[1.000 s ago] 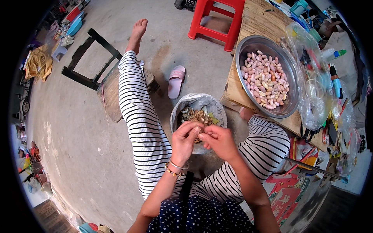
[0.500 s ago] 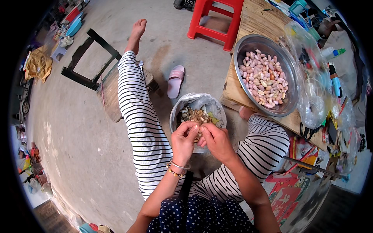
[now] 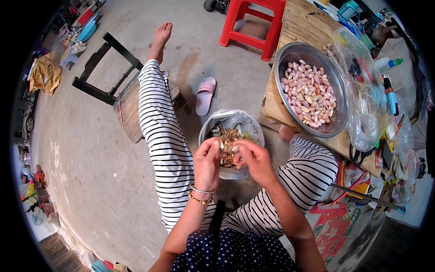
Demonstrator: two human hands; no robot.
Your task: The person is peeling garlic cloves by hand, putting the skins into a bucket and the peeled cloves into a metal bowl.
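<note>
My left hand [image 3: 206, 165] pinches a split peanut shell [image 3: 223, 145] between thumb and fingers, and its pale inside shows. My right hand [image 3: 257, 161] is closed with thumb and forefinger pinching at a piece of shell on the other side; its exact shape is partly hidden by the fingers. Both hands hover over a bin [image 3: 257, 129] with a whitish plastic liner, between my legs. Broken peanut shells [image 3: 229, 133] lie inside it. At the right, a steel bowl [image 3: 302, 51] holds many shelled pink peanuts [image 3: 309, 95].
The bowl stands on a wooden table [image 3: 301, 22], beside clear plastic bags [image 3: 362, 90] and clutter. A red stool [image 3: 247, 36] stands ahead. A pink slipper [image 3: 205, 97] lies on the floor, and my left leg rests across a wooden chair [image 3: 127, 111].
My hands, pressed together before, have drawn slightly apart. The left has shifted a little left, and the opened shell now shows between the fingers.
</note>
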